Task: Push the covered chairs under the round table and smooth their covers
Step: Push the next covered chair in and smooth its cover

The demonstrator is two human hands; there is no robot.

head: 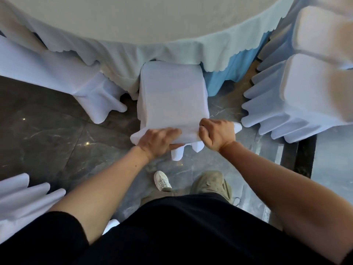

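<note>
White cloth-covered chair (172, 96) stands in the middle of the view. Its far edge is tucked just under the hanging hem of the pale blue scalloped tablecloth (172, 52) that drapes the round table (152, 16). Both hands are on its near top edge. The left grip (158, 140) lies over that edge with the fingers fairly straight on top and the thumb underneath, pinching a fold of the cover. The right grip (215, 134) is clenched into a fist around the corner of the same edge.

Two more white-draped neighbour chairs stand at the table, one to the left (86, 87) and one to the right (305, 92), both well apart from the hands. Underneath is a dark marbled stone floor (47, 131).

The cover looks soft, thin and loose, so it will likely bunch or slide over the frame if pulled on its own. The frame beneath should be stiff and fairly light, and ought to glide on the polished floor. The best hold is probably the hard top rail felt through the cloth, one hand near each corner, so that a push goes straight in. Smoothing would then call for flat palms stroking downward, since the pleated skirt at the near edge hangs unevenly.
</note>
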